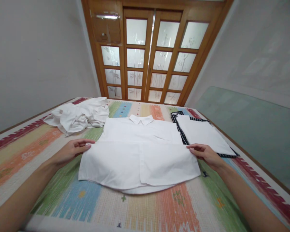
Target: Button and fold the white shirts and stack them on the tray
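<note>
A white collared shirt [116, 161] lies in the middle of the patterned cloth, its collar [141, 119] at the far end and its curved hem towards me. A straight crease runs across it between my hands. My left hand [74, 149] pinches the shirt's left edge at the crease, thumb below and fingers above. On the opposite edge my right hand [203, 154] pinches the fabric in the same way. The lower part of the shirt hangs or lies towards me below both hands; its underside is hidden.
A crumpled white garment [77, 116] lies at the back left. Folded white and black-striped clothes [205, 132] are stacked at the right. The colourful striped cloth [116, 206] covers the table. Walls stand on both sides, and wooden glazed doors [145, 54] close off the back.
</note>
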Available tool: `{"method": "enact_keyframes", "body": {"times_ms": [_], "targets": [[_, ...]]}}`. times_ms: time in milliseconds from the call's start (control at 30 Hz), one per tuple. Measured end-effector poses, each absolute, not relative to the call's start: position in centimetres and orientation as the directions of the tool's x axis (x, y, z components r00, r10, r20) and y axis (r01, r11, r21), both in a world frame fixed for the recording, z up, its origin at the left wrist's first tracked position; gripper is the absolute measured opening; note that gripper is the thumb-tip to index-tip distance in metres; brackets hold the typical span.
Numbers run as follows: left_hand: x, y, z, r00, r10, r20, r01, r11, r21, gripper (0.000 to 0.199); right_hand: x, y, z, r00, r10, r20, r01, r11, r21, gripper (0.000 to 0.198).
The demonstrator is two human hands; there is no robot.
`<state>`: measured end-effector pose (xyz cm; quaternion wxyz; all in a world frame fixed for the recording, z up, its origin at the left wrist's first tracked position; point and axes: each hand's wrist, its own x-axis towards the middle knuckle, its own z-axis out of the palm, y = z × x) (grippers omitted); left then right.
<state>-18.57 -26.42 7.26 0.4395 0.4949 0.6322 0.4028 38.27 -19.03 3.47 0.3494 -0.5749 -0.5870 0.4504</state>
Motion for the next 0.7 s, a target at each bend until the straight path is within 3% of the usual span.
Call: {"method": "enact_keyframes", "body": {"times_ms": [200,367,467,567,633,700], "targets": [[-18.4,-23.4,5.9,-0.264,0.962,-0.074,0.14,0.115,0.983,0.055,36.6,-16.5,3.5,0.058,0.998,-0.039,0.266,-0.053,-0.962,0.06],[-17.3,-22.0,4.9,-0.372,0.928,-0.014,0.258,0.118,0.959,0.058,35.5,-16.2,4.3,0.0,0.996,-0.087,0.449,-0.078,-0.89,0.068],[-17.2,-22.8,4.9,-0.302,0.943,-0.136,0.244,0.214,0.946,0.079,35.9,-17.3,5.1,-0.143,0.97,-0.197,0.559,-0.085,-0.825,0.081],[-17.6,-24.1,5.4,-0.11,0.964,-0.241,0.188,0.259,0.947,0.11,36.9,-18.5,5.8,-0.295,0.911,-0.288,0.571,-0.074,-0.818,0.097],[-18.0,-24.8,6.0,-0.028,0.969,-0.245,0.199,0.246,0.949,0.118,37.5,-18.8,6.1,-0.37,0.881,-0.295,0.531,-0.059,-0.845,0.1],[-18.2,-25.0,6.5,-0.062,0.985,-0.161,0.215,0.171,0.962,0.115,38.0,-18.6,6.2,-0.391,0.883,-0.26,0.477,-0.048,-0.878,0.091]]}}
